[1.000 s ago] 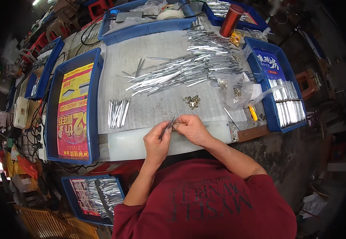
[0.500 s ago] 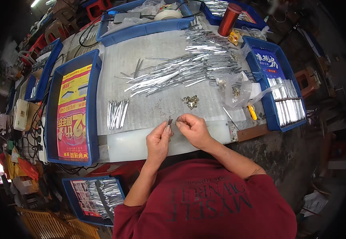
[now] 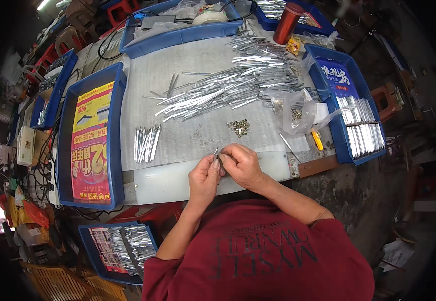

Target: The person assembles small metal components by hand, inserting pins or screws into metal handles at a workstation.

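Over the near edge of the table, my left hand (image 3: 204, 176) pinches a small thin metal piece (image 3: 216, 151) between thumb and fingers, its tip poking up. Closed fingers of my right hand (image 3: 243, 165) meet it from the right; whatever they pinch is hidden. Beyond the hands lies a little heap of small brass-coloured parts (image 3: 238, 128). A large pile of thin silvery metal strips (image 3: 228, 93) spreads farther back. A smaller row of strips (image 3: 147, 144) lies to the left of my hands. Beneath my hands is a whitish translucent board (image 3: 162, 179).
Left stands a blue tray (image 3: 118, 125) lined with a printed sheet; another blue tray (image 3: 377, 150) at right holds strips. A blue bin (image 3: 182, 37) and a red flask (image 3: 288, 24) stand behind. Right of the brass heap are a plastic bag (image 3: 293, 118) and yellow cutter (image 3: 318, 141).
My right hand has moved slightly left, and its fingers now touch those of my left hand at the metal piece. The left hand has shifted slightly right and down.
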Tool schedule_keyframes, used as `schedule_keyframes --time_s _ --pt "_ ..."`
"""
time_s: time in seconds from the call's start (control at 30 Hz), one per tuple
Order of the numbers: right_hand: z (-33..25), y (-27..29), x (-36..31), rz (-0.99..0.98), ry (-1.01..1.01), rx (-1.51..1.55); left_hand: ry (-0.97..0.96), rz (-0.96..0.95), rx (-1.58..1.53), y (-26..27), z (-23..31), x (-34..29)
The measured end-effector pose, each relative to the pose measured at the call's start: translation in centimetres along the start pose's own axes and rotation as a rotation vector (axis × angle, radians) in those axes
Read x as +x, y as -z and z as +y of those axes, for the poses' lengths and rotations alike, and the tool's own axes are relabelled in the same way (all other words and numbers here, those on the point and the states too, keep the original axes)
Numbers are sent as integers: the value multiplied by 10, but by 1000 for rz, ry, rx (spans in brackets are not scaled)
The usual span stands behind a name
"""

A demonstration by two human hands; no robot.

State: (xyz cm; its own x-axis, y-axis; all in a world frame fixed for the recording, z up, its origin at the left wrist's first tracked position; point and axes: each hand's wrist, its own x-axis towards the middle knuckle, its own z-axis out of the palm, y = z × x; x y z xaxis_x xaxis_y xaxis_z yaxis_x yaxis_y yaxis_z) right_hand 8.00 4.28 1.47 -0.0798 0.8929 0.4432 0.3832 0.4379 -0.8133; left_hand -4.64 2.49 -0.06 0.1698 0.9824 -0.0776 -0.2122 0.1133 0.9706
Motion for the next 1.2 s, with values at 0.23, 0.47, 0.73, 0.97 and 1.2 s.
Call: schedule_keyframes --time_s 0.23,0.47,0.73,0.97,1.2 --pt "2 -3 -1 27 31 -15 32 7 23 -3 3 -2" --pt "0 -1 0 17 -14 -37 -169 99 322 -7 0 -2" --pt "6 2 0 -135 -350 183 -246 132 365 -4 -9 -1" --pt "13 8 5 -245 -464 276 -200 99 378 -3 -6 -3" --pt "16 14 6 -303 -411 288 16 1 15 -1 -5 -4"
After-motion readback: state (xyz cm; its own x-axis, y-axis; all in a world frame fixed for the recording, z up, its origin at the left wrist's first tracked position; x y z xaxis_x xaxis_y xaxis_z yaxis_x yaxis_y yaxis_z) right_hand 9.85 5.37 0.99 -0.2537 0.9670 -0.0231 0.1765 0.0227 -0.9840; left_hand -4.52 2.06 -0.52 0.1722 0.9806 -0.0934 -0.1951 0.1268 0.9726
